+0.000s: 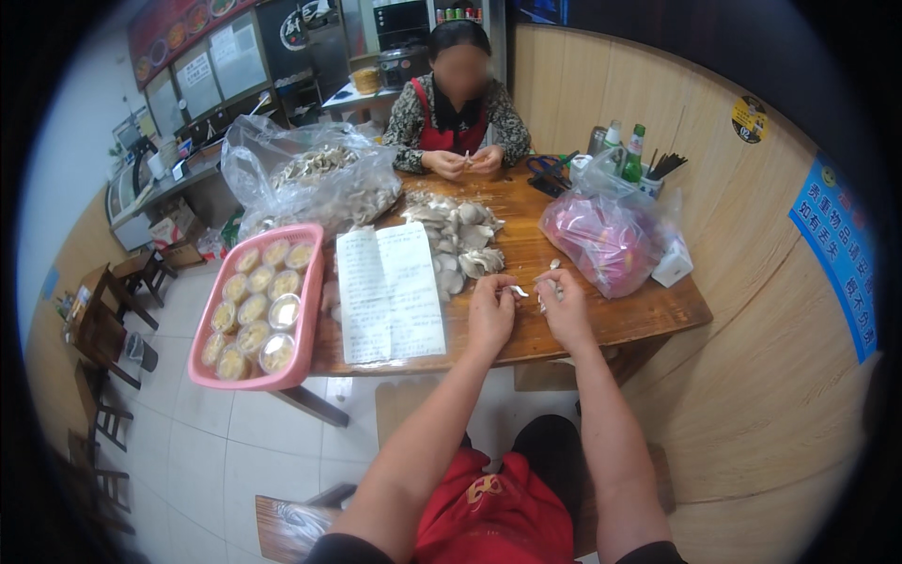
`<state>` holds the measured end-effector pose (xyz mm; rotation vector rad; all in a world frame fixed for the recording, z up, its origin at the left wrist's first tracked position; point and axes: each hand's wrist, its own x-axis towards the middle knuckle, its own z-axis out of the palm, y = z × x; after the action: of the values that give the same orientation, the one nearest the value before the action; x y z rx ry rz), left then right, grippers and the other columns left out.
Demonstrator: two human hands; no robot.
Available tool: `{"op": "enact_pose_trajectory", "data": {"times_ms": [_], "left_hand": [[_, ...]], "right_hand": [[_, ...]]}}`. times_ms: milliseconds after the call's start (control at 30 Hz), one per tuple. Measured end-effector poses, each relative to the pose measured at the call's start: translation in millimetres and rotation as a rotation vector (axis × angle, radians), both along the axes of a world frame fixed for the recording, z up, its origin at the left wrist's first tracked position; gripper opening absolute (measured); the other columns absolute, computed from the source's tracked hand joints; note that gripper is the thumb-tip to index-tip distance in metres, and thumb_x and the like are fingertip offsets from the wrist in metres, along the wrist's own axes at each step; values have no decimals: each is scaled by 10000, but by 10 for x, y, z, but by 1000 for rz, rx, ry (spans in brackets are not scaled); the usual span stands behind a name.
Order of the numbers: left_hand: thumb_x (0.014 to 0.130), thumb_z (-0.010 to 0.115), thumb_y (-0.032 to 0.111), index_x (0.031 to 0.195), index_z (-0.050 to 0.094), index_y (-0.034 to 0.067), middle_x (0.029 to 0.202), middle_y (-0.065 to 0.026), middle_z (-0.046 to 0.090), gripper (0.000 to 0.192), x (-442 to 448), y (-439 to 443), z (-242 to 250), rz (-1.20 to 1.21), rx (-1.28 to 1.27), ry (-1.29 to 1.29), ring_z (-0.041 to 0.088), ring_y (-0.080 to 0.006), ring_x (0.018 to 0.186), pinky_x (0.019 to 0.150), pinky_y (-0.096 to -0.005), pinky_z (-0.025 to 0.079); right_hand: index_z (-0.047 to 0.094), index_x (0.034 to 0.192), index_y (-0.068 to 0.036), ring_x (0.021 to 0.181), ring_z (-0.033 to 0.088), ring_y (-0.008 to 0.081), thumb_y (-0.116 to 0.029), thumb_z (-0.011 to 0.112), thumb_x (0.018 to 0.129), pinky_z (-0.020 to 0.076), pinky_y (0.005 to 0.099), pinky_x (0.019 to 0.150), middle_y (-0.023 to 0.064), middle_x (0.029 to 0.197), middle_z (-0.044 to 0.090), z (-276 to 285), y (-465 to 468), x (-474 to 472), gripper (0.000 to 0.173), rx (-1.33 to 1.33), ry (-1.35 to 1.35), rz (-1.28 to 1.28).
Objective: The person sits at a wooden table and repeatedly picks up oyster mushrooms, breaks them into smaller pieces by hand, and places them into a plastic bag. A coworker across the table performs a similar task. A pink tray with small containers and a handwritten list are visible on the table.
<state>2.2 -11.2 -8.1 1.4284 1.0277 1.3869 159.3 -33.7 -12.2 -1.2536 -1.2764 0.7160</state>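
Observation:
Above the near edge of the wooden table (pixel 521 211), my left hand (pixel 493 314) is closed on a small white mushroom piece (pixel 519 290), which sticks out between thumb and finger. Close by on the right, my right hand (pixel 564 310) pinches pale mushroom pieces, partly hidden by the fingers. A small piece lies just beyond it. Grey oyster mushrooms (pixel 461 233) lie heaped beyond my left hand. A handwritten sheet of paper (pixel 391 296) is left of my hands, against the heap. Behind it stands a large clear plastic bag (pixel 317 183) full of oyster mushrooms.
A pink plastic basket (pixel 317 282) of lidded cups overhangs the table's left edge. At right are a bag with pink contents (pixel 599 240), a white box (pixel 673 264), green bottles (pixel 634 151) and scissors (pixel 546 173). Across the table a person (pixel 458 113) holds a small piece in both hands.

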Motion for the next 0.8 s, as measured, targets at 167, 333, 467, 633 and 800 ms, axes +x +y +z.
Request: {"op": "enact_pose_trajectory", "data": {"times_ms": [167,333,467,633,800], "left_hand": [[1005,557,39,1197,655,-23,1044,-215,732,225,-22,-31,31,-50,129,256,742,-323,958,850,-417,580],[1037,544,112,1288,640,-19,1091,-242,739,299,14,8,11,-68,231,324,727,-394,1031,893,-439,565],[1023,631,191,1353,618,-5,1179,-234,696,384,44,30,-12,-126,164,275,704,-386,1060,922,-443,551],[967,732,266,1427,555,-2,1298,-228,621,560,32,22,-22,-166,204,328,669,-403,1125,946,-449,545],[928,766,265,1499,485,16,1324,-227,591,684,50,3,-52,-130,226,333,663,-403,1134,955,-453,546]], "right_hand": [[642,1234,-14,935,680,170,-280,617,1074,544,323,827,100,1039,716,94,-54,-83,312,42,-185,14],[624,1335,23,1128,664,227,-296,555,1112,518,357,982,161,1204,700,147,-67,-128,395,69,-200,69],[610,1366,26,1153,654,238,-313,487,1137,502,370,1016,171,1240,689,147,-82,-129,427,-7,-125,69],[579,1409,16,1241,658,313,-365,447,1138,498,395,1056,215,1311,682,123,-58,-105,486,40,-178,56],[580,1401,28,1266,644,314,-351,469,1132,489,406,1072,219,1336,670,127,-76,-79,478,4,-179,124]]}}
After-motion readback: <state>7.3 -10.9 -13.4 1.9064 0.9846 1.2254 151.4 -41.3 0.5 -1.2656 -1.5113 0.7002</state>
